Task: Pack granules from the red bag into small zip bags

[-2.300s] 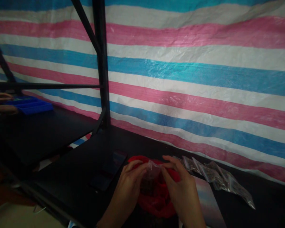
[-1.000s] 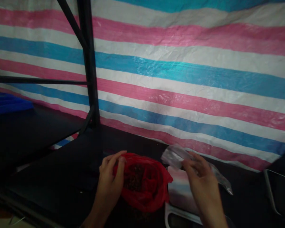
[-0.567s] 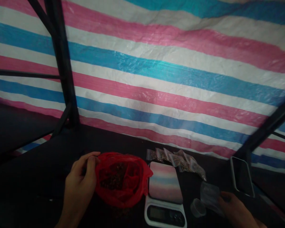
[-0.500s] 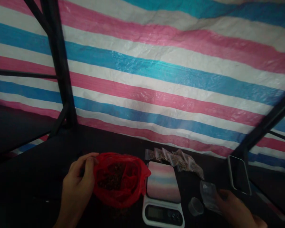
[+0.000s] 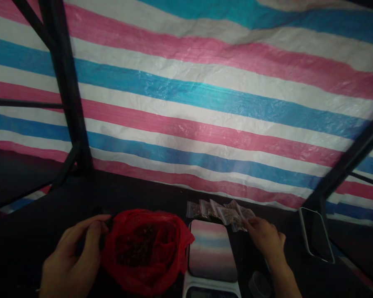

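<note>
My left hand [image 5: 76, 256] is at the left edge of an open red plastic bag [image 5: 174, 269], thumb and forefinger pinched together; a small dark thing shows at the fingertips, too dim to name. Dark, crumbly bits [image 5: 139, 246] lie inside the bag. My right hand [image 5: 265, 238] reaches to the right end of a row of small clear zip bags [image 5: 226, 213] with bits in them, its fingers closed at the last bag. Between the hands sits a white scale [image 5: 213, 250] with a shiny plate, its display partly cut off by the frame.
A small clear cup [image 5: 259, 284] stands right of the scale. A phone [image 5: 316, 235] lies at the right beside a dark frame post [image 5: 345, 159]. Behind the black table [image 5: 136, 188] hangs a striped plastic sheet [image 5: 205, 99]. Another dark post [image 5: 70, 91] rises at the left.
My right hand has moved up and left from beside the cup to the row of bags; the clear bag it held is no longer distinct. My left hand has shifted left and down, off the red rim.
</note>
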`<state>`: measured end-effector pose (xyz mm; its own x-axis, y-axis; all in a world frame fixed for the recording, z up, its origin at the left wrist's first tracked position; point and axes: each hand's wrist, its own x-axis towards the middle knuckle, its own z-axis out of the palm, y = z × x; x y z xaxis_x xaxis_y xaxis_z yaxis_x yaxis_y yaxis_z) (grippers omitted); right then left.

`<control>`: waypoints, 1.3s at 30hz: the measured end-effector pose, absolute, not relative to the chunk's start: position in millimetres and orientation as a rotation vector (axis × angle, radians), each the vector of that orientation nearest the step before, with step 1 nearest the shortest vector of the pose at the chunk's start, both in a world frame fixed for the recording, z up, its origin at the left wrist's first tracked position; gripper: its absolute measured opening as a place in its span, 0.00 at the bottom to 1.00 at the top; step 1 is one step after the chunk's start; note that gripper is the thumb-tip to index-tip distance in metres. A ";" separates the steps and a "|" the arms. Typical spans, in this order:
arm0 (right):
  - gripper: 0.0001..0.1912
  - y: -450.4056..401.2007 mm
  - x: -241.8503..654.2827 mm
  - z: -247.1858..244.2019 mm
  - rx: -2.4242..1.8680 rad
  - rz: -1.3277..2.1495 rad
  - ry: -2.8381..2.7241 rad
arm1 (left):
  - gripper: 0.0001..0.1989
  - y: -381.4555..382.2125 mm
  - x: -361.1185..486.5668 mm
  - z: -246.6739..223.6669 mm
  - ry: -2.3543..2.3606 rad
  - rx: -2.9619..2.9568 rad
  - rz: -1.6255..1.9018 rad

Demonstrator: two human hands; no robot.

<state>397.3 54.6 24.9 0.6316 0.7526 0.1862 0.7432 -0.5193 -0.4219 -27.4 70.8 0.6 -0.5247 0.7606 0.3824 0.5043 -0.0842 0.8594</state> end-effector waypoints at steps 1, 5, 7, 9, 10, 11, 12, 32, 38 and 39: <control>0.11 53.5 399.4 27.4 -2.384 0.054 -1.143 | 0.13 70.5 -27.8 1.4 1.951 1.358 1.643; 0.12 41.7 406.3 45.9 -2.306 0.102 -0.951 | 0.14 65.7 -24.3 10.0 1.890 1.214 1.644; 0.17 34.4 401.3 60.3 -2.207 0.115 -0.876 | 0.14 61.6 -18.4 15.0 1.763 1.231 1.668; 0.23 28.2 384.6 76.8 -2.074 0.137 -0.855 | 0.17 56.4 -7.8 20.6 1.561 1.304 1.653; 0.26 25.7 371.2 85.2 -1.996 0.158 -0.861 | 0.18 53.3 -0.6 23.7 1.472 1.340 1.634; 0.27 23.6 354.4 93.3 -1.907 0.196 -0.889 | 0.17 50.1 7.7 27.0 1.391 1.355 1.607; 0.26 21.7 334.7 100.6 -1.741 0.281 -0.912 | 0.16 46.8 16.8 30.4 1.300 1.365 1.547; 0.05 30.4 165.7 81.9 -1.267 1.059 -1.319 | 0.23 39.5 23.6 35.5 0.875 1.394 1.260; 0.13 33.3 159.0 58.7 -1.433 0.701 -1.536 | 0.17 42.1 23.7 29.7 1.097 1.522 1.197; 0.13 33.6 158.5 57.0 -1.456 0.625 -1.529 | 0.16 42.4 24.5 29.2 1.146 1.549 1.199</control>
<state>158.5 33.6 57.0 0.1054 0.9592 0.2625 0.5007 0.1769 -0.8474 24.5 42.4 29.2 0.1221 0.9709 0.2058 0.1620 -0.2241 0.9610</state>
